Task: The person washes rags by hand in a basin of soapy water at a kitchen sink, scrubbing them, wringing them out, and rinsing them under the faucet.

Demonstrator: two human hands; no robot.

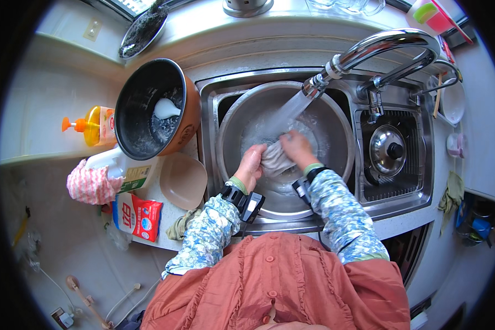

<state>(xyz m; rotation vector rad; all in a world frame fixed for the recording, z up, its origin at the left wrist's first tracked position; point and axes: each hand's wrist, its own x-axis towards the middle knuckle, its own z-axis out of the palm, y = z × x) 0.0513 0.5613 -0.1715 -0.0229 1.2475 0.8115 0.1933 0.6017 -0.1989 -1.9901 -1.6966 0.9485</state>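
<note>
Between my two hands is a pale, wet cloth, held over a large round metal basin. My left hand grips the cloth's left side. On its upper right, my right hand has hold of it, the fingers partly hidden by spray. Water streams from the chrome faucet into the basin just behind the cloth. The basin sits inside the left bowl of a stainless steel sink, with shallow water showing at its bottom.
Left of the sink stand a rice cooker inner pot with a white spoon, a pump bottle, a beige dish and a red-and-blue packet. A metal pot lid lies in the right sink bowl's rack.
</note>
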